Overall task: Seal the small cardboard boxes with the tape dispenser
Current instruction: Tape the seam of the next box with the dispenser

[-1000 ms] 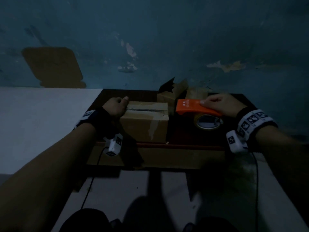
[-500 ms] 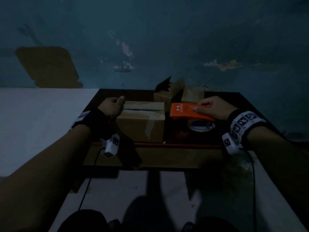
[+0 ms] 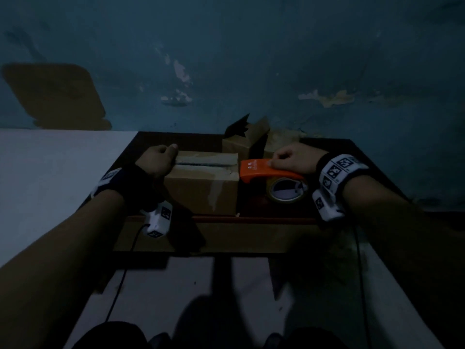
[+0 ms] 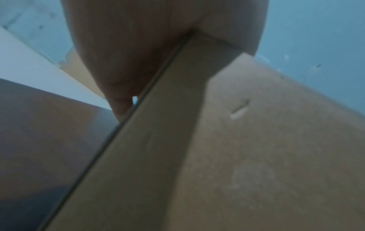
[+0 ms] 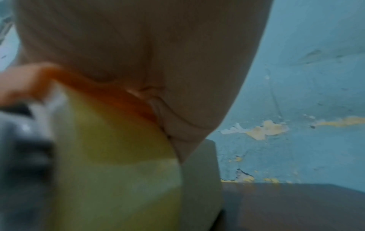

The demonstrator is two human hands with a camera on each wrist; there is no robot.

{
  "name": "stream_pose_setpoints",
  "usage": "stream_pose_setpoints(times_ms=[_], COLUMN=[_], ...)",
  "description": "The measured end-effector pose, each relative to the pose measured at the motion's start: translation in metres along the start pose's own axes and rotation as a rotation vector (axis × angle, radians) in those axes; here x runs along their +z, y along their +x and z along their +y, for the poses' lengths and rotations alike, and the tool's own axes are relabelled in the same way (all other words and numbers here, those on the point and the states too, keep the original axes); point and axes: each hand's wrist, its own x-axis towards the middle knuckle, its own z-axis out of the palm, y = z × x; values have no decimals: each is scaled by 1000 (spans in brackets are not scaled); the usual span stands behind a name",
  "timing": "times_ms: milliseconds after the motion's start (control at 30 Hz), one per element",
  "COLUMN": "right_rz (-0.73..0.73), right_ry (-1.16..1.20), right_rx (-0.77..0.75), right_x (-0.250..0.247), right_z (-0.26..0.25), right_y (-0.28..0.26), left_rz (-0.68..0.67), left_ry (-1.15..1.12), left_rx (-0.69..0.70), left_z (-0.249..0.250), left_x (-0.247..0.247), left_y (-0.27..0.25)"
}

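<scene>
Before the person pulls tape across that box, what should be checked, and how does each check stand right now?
1. Left hand holds the closed brown cardboard box at its left end: ok.
2. Right hand grips the orange plastic tape dispenser: ok.
3. Top flaps are down, seam facing up: ok.
4. Dispenser is at the box's right end: ok.
5. Tape end stuck to the box: cannot tell.
6. Second open cardboard box stands behind, off the seam: ok.
</scene>
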Motion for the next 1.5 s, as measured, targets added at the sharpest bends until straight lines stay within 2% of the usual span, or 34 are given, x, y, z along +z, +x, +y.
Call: stream_pose_setpoints(times_ms=[300, 500, 567, 633, 667, 833, 1000, 1133, 1267, 1400, 1500], right_rz=[-87, -41, -8, -25, -26, 49, 58, 222, 301, 174, 149], right_ry=[27, 75, -30, -322, -383, -109, 12, 265, 148, 103, -7], right_rx=[28, 24, -13, -77, -76, 5, 43, 34, -9, 55, 17], right_x=[2, 1, -3, 2, 7, 15, 9, 8, 11, 29, 41], right_z=[-10, -13, -18, -22, -21, 2, 12, 3, -6, -7, -8], right_y=[4, -1, 2, 4, 3, -4, -14, -24, -25, -26, -35], left_rz=[13, 15, 15, 24, 29, 21, 17, 10, 11, 13, 14], left_ry=[78, 64, 60, 64, 59, 67, 62, 45, 27, 16, 14], left_rx=[9, -8, -9, -12, -12, -19, -21, -33, -38, -51, -64], left_z=[5, 4, 4, 4, 5, 5, 4, 4, 6, 5, 7], left_x=[2, 2, 2, 2, 3, 2, 2, 1, 1, -1, -1], left_y=[1, 1, 0, 0, 0, 3, 2, 1, -2, -4, -6])
